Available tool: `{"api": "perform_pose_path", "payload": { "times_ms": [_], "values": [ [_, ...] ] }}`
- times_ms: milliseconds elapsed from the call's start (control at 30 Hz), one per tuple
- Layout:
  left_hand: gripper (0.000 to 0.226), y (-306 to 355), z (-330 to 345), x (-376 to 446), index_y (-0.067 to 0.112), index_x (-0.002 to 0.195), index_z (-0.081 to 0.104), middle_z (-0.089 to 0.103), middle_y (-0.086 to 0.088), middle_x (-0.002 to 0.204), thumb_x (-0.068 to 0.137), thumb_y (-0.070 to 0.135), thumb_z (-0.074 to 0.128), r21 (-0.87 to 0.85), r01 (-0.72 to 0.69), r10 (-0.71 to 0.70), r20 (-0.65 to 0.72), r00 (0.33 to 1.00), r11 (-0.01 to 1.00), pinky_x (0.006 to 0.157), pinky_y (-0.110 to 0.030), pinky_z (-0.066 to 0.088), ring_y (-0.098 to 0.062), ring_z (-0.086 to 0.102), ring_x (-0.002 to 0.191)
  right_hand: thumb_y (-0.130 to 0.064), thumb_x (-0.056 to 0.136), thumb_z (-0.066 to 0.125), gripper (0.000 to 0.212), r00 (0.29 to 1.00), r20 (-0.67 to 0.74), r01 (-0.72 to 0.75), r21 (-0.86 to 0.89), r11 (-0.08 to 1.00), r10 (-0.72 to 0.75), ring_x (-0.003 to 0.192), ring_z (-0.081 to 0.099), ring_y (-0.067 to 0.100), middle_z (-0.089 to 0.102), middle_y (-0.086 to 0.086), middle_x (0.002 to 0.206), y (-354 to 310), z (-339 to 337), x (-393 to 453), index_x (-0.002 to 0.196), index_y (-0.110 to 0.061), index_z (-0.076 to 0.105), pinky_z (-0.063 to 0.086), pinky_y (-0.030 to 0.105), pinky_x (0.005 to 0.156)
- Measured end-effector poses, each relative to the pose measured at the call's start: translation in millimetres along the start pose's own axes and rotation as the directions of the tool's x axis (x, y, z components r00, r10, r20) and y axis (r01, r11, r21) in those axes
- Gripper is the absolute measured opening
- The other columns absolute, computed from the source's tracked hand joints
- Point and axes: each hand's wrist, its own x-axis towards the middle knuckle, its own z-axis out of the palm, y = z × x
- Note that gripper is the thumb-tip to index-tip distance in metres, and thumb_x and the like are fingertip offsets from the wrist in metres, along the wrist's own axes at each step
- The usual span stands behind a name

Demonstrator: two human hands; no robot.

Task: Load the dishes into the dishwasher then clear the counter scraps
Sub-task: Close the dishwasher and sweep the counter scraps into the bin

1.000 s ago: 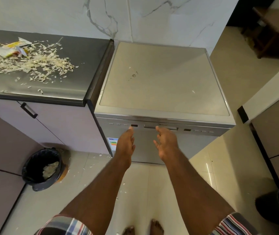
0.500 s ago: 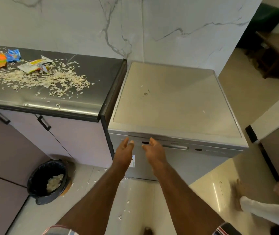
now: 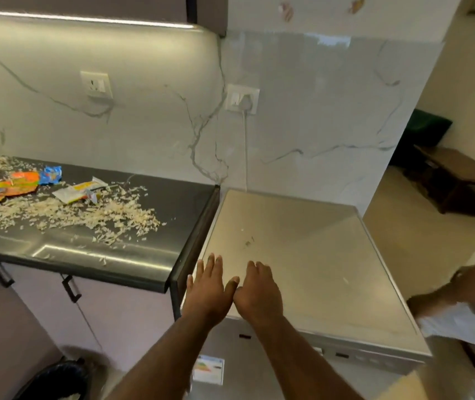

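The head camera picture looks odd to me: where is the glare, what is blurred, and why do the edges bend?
In the head view, a light strip under the cabinet glares, and the dark counter shows bright reflections near its front edge. A second person at the right is motion-blurred. The wide-angle lens curves the walls and the dishwasher edges.

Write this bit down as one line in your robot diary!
left hand: open, over dishwasher top | right hand: open, beside it | dishwasher: closed | scraps: on counter

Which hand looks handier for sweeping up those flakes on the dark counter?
Probably the left hand: it lies nearer the dark counter where the flakes lie, while the right hand is farther over the dishwasher top.
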Motion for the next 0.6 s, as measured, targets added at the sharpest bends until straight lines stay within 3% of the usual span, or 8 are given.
{"api": "perform_pose_path", "payload": {
  "times_ms": [200, 600],
  "values": [
    [0.074, 10, -61, 29, 0.022, 0.16, -0.006, -0.016, 0.003, 0.166, 0.102, 0.06, 0.021, 0.09, -0.1, 0.106, -0.072, 0.992, 0.991, 0.124, -0.05, -0.005, -0.02, -0.021, 0.151, -0.038, 0.102, 0.048, 0.066, 0.986, -0.122, 0.099, -0.139, 0.985, -0.116, 0.153, 0.019, 0.029, 0.022, 0.011, 0.165, -43, -40, 26, 0.158, -0.014, 0.022, 0.029, 0.044, 0.121],
    [0.069, -17, -155, 85, 0.022, 0.158, -0.012, -0.021, 0.005, 0.164, 0.105, 0.055, 0.018, 0.185, -0.228, 0.253, -0.13, 0.959, 0.956, 0.122, -0.051, -0.012, -0.019, -0.029, 0.147, -0.037, 0.1, 0.051, 0.074, 0.949, -0.258, 0.151, -0.135, 0.979, -0.182, 0.155, 0.01, 0.026, 0.016, 0.008, 0.167, -132, -64, 73, 0.159, -0.013, 0.014, 0.023, 0.045, 0.123]
  ]
}}
